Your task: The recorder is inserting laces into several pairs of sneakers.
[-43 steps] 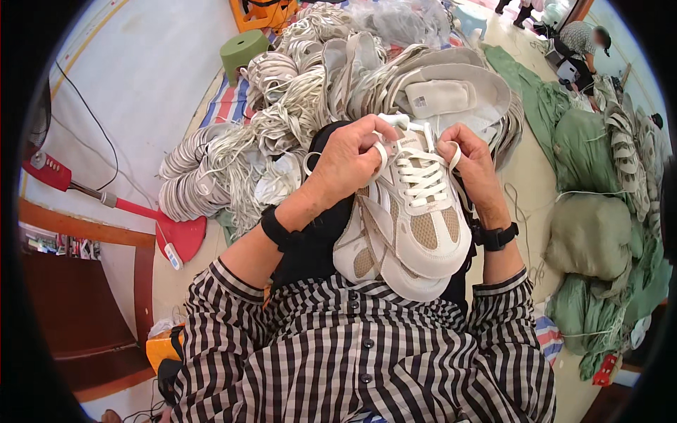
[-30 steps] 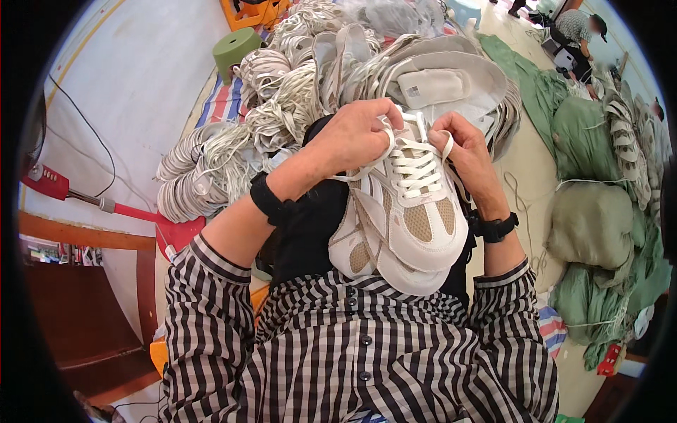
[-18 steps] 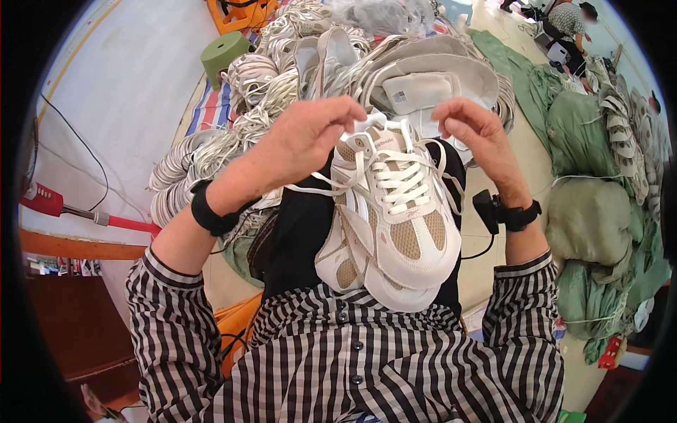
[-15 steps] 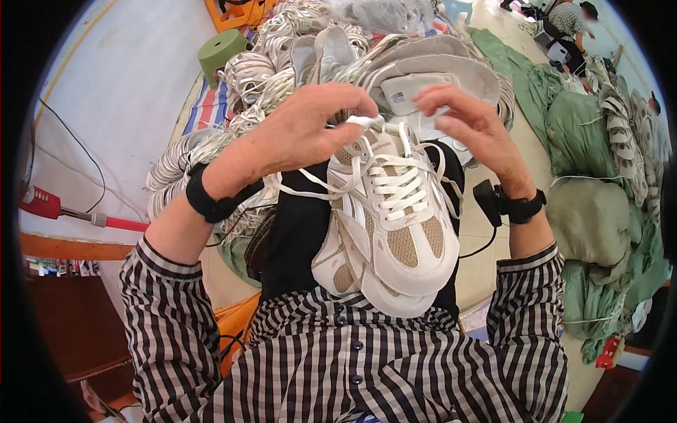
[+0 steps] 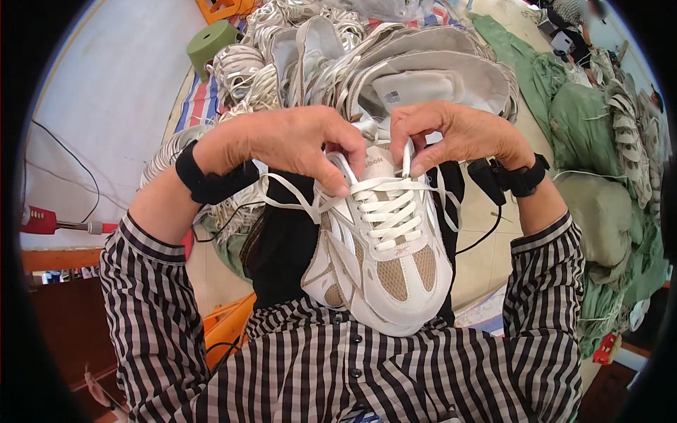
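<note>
Clamped left hand [image 5: 300, 144] and right hand [image 5: 458, 137] on opposite opening edges of the pale shoe [image 5: 395, 262], with white lace [image 5: 388, 214] already criss-crossed but slack and untied at both sides.

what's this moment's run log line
left hand: pinching opening edge; right hand: pinching opposite edge; white-and-tan mesh sneaker: laced, no bow

At least two stacked white-and-tan mesh shoe uppers [image 5: 400, 282], two black wrist straps [image 5: 192, 173].
One squat green cylinder [image 5: 214, 42], one red-and-silver tubular handle [image 5: 39, 221], three dark round buttons [image 5: 356, 373] on one black-and-white checked shirt [image 5: 296, 374]; heaped off-white shoe uppers [image 5: 317, 44] overlap, can't count.
</note>
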`<action>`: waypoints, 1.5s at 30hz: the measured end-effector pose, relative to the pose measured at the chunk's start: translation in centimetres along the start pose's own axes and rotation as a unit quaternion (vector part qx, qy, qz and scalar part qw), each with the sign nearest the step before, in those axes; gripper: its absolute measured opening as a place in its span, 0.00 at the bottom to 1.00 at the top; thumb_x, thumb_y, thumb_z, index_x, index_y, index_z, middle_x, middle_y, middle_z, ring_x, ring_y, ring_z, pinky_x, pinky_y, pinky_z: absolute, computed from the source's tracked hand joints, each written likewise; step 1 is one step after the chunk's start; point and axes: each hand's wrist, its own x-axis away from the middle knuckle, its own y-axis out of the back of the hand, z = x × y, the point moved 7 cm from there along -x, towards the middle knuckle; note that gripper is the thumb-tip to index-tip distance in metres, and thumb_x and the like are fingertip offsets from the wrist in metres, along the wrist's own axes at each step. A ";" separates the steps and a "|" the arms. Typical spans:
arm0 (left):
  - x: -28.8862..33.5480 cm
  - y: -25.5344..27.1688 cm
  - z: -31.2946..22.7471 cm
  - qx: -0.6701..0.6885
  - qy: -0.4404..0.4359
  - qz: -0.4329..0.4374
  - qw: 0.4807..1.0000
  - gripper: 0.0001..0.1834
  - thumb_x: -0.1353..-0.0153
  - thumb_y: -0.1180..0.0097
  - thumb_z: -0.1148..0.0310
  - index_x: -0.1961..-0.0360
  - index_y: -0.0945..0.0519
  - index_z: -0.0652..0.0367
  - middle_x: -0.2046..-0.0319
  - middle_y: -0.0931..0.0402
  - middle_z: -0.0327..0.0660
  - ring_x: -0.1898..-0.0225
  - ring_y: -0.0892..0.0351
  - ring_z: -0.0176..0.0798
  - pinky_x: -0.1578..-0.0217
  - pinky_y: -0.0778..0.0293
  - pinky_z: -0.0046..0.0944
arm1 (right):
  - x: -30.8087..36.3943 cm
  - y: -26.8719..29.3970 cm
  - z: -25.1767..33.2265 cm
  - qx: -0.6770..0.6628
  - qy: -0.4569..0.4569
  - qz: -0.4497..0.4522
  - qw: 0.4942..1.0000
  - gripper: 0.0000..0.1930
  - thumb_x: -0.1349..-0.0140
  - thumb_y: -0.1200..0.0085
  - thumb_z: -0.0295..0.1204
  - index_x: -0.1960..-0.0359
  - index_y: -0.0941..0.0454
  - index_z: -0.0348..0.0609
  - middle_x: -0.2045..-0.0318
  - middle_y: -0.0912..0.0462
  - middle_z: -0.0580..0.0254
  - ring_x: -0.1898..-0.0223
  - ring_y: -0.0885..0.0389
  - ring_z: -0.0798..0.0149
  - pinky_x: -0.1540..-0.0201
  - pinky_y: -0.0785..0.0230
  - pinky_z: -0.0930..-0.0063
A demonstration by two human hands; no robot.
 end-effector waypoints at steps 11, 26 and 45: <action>-0.5 -0.5 -2.3 -0.083 -0.007 -0.014 0.996 0.11 0.42 0.44 0.65 0.71 0.21 0.64 0.77 0.26 0.43 0.73 0.26 0.40 0.69 0.31 0.38 | -0.9 -2.1 3.7 0.444 0.035 -0.021 0.895 0.14 0.42 0.47 0.36 0.78 0.23 0.38 0.76 0.22 0.59 0.67 0.26 0.59 0.60 0.35 0.64; -0.9 -0.7 -3.4 -0.255 -0.004 -0.204 0.945 0.09 0.46 0.50 0.71 0.78 0.27 0.65 0.76 0.26 0.52 0.73 0.27 0.59 0.73 0.33 0.48 | -1.1 -1.3 0.1 0.033 -0.112 -0.141 0.983 0.10 0.42 0.49 0.32 0.73 0.21 0.38 0.78 0.22 0.62 0.73 0.29 0.70 0.68 0.37 0.75; 2.1 -21.9 -16.2 -0.085 -0.341 -0.011 0.936 0.15 0.53 0.47 0.78 0.62 0.30 0.71 0.65 0.32 0.53 0.71 0.22 0.57 0.75 0.26 0.49 | -9.8 -15.5 21.9 0.051 0.461 -0.032 0.885 0.12 0.45 0.48 0.31 0.78 0.28 0.32 0.82 0.26 0.46 0.76 0.25 0.47 0.71 0.32 0.60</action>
